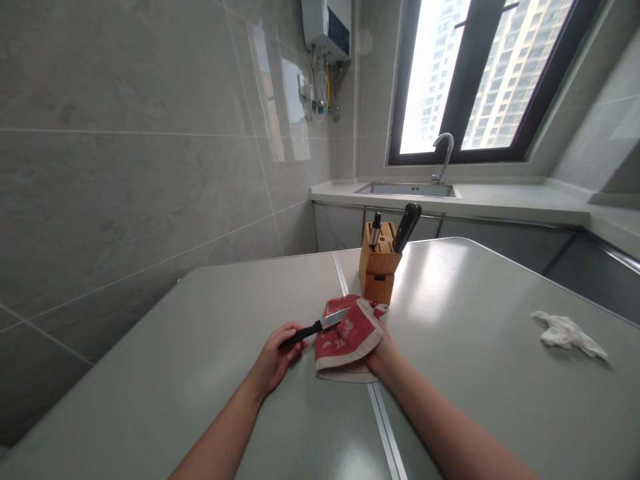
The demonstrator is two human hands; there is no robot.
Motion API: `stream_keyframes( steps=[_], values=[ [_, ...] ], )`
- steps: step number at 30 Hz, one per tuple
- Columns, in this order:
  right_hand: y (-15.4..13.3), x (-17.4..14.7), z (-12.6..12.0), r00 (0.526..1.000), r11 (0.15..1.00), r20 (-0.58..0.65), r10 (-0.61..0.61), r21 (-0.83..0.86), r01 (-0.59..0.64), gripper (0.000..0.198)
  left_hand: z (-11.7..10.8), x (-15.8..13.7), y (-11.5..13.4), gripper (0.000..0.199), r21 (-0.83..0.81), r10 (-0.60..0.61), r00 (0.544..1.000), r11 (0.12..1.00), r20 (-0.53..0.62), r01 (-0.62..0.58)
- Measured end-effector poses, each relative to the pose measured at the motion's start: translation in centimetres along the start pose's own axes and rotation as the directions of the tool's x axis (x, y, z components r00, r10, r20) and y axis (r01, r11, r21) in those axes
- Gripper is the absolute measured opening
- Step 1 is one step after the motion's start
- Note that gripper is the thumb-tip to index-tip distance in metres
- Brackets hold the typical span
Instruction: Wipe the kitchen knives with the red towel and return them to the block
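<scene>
My left hand point(281, 353) is closed round the black handle of a small knife point(314, 328), its blade pointing right and away. A red cloth point(350, 337) with a pale border wraps over the blade's far end, so the tip is hidden. My right hand point(381, 350) grips the cloth from its right side, and the fingers are mostly covered by it. Just beyond the cloth stands a wooden knife block point(379, 270). A large black-handled knife point(407, 227) and a smaller tool with a black and silver handle point(375, 230) sit in its slots.
A crumpled white cloth or tissue point(569, 335) lies on the right of the grey table point(210, 320). A metal strip point(383, 427) runs along the tabletop. Behind are a counter point(520, 197), a sink point(407, 190) and a faucet point(443, 157) below the window.
</scene>
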State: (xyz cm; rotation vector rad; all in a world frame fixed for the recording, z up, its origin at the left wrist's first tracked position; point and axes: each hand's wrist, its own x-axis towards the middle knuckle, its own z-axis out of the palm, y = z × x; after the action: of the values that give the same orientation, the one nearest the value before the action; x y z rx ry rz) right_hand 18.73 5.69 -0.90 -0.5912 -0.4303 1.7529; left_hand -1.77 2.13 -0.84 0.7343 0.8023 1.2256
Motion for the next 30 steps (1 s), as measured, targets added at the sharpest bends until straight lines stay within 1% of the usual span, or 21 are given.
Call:
stream_keyframes(
  steps=[4,10,16,19,22,25,28,30],
  values=[
    [-0.08,-0.16,0.21,0.998,1.000,0.055,0.008,0.002,-0.008,0.026,-0.09,0.09,-0.09,0.008,-0.003,0.003,1.000,1.000,0.000,-0.003],
    [-0.13,-0.49,0.36,1.000,1.000,-0.019,0.024,-0.001,-0.024,0.021,0.07,0.05,0.02,0.009,0.010,0.010,1.000,1.000,-0.002,-0.010],
    [-0.26,-0.38,0.36,1.000,1.000,0.022,0.001,-0.002,-0.001,0.018,0.19,-0.01,0.07,0.008,-0.002,0.012,1.000,1.000,-0.020,-0.012],
    [-0.14,-0.12,0.15,0.999,0.999,0.032,-0.012,-0.044,0.013,0.015,-0.05,0.18,-0.04,0.008,-0.026,0.019,0.999,0.999,-0.039,-0.020],
    [0.13,0.03,0.02,0.997,0.989,0.044,-0.063,-0.133,0.068,0.016,-0.24,0.36,-0.14,0.012,-0.039,0.020,0.998,0.999,-0.053,-0.022],
    [0.33,-0.01,0.22,0.995,0.980,0.058,-0.081,-0.178,0.090,0.020,-0.16,0.37,-0.15,0.013,0.004,0.028,0.999,1.000,-0.017,-0.028],
    [0.30,-0.17,0.50,0.997,0.980,0.017,-0.075,-0.186,0.077,0.019,0.13,0.21,-0.06,0.013,0.079,0.027,0.999,0.996,0.042,-0.030],
    [0.24,-0.26,0.52,0.997,0.979,0.009,-0.080,-0.190,0.080,0.019,0.32,0.07,0.04,0.012,0.112,0.014,0.998,0.993,0.057,-0.021]
  ],
)
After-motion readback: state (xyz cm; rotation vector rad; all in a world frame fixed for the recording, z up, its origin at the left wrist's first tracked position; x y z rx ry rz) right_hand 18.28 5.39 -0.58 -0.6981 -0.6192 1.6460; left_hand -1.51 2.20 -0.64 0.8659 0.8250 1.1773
